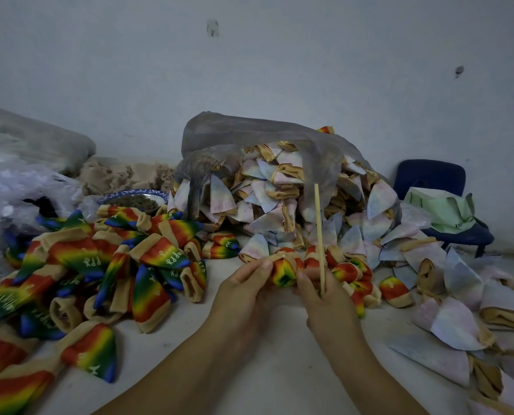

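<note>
My left hand (243,283) and my right hand (318,292) meet over the white table (264,369) and hold one small rainbow fabric piece (284,272) with a tan cuff between them. My left hand pinches its left edge with thumb and fingertips. My right hand touches its right side and also grips a thin wooden stick (319,232) that stands nearly upright. Several more half-turned rainbow pieces (354,274) lie just beyond my right hand.
A heap of rainbow pieces (100,265) covers the left of the table. A grey plastic bag (249,151) spills pale inside-out pieces (294,199) across the middle and right. A blue-rimmed plate (136,199), clear plastic (16,190) and a dark blue chair (435,187) stand behind.
</note>
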`<action>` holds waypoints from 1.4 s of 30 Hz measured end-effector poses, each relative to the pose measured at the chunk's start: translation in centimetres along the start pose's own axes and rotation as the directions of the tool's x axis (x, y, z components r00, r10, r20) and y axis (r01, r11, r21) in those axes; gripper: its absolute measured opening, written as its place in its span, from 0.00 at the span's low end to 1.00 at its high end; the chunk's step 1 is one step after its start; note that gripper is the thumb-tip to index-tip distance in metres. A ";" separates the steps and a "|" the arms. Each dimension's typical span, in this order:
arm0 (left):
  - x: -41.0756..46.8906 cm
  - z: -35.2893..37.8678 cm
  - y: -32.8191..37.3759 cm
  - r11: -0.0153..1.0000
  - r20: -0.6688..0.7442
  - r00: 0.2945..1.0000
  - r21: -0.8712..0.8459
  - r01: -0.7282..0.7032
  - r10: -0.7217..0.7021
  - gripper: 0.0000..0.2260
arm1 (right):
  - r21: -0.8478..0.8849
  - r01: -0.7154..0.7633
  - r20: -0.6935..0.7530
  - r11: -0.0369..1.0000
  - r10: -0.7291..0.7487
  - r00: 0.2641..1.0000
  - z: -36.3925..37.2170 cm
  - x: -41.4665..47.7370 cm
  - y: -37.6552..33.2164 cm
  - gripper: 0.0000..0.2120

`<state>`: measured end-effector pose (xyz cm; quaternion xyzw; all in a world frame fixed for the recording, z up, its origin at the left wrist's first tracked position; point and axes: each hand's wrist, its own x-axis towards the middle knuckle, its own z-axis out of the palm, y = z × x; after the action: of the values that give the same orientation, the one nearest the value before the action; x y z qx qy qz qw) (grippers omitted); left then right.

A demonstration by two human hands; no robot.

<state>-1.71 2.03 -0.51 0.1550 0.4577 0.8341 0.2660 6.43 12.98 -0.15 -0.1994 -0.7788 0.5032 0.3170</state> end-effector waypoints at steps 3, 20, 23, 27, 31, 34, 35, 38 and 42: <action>0.0 -0.1 0.0 0.991 -0.011 0.999 0.127 -0.049 0.051 0.16 | -0.049 0.013 0.043 0.999 -0.011 0.999 -0.5 0.2 0.0 0.05; -0.3 0.0 0.4 0.547 0.187 0.921 0.758 -0.357 0.342 0.09 | -0.017 0.012 0.157 1.000 -0.009 0.988 -2.0 0.7 -0.5 0.04; -0.5 0.2 0.6 0.587 0.151 0.934 0.742 -0.324 0.324 0.10 | 0.063 -0.008 0.114 0.998 0.000 0.993 -1.8 0.7 -0.5 0.04; -0.4 0.1 0.8 0.509 0.108 0.933 0.813 -0.282 0.344 0.08 | 0.025 -0.010 0.127 1.000 0.007 0.992 -1.6 0.5 -0.5 0.04; -0.2 0.0 0.9 0.493 0.096 0.970 0.848 -0.197 0.222 0.08 | -0.028 0.043 0.094 0.999 -0.041 0.995 -1.4 0.3 -0.6 0.04; 0.0 0.0 1.2 0.677 -0.020 0.986 0.730 -0.097 0.163 0.08 | -0.038 0.078 0.088 0.996 -0.074 0.993 -1.2 0.2 -0.9 0.04; 0.2 -0.1 1.3 0.780 -0.084 0.987 0.624 -0.053 0.135 0.07 | -0.036 0.081 0.090 0.996 -0.078 0.993 -1.2 0.2 -0.9 0.04; 0.4 0.0 1.8 0.989 -0.145 0.988 0.125 0.074 -0.056 0.06 | -0.028 0.069 0.104 0.997 -0.066 0.992 -0.9 0.1 -0.9 0.04; 0.3 0.2 2.6 0.881 0.071 0.950 -0.358 0.308 -0.303 0.05 | 0.115 -0.024 0.087 0.993 0.013 0.996 -0.9 0.2 -1.0 0.05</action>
<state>-2.63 1.15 1.76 0.0343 0.3117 0.8511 0.4211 6.92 13.32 1.08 -0.1658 -0.7593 0.5588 0.2894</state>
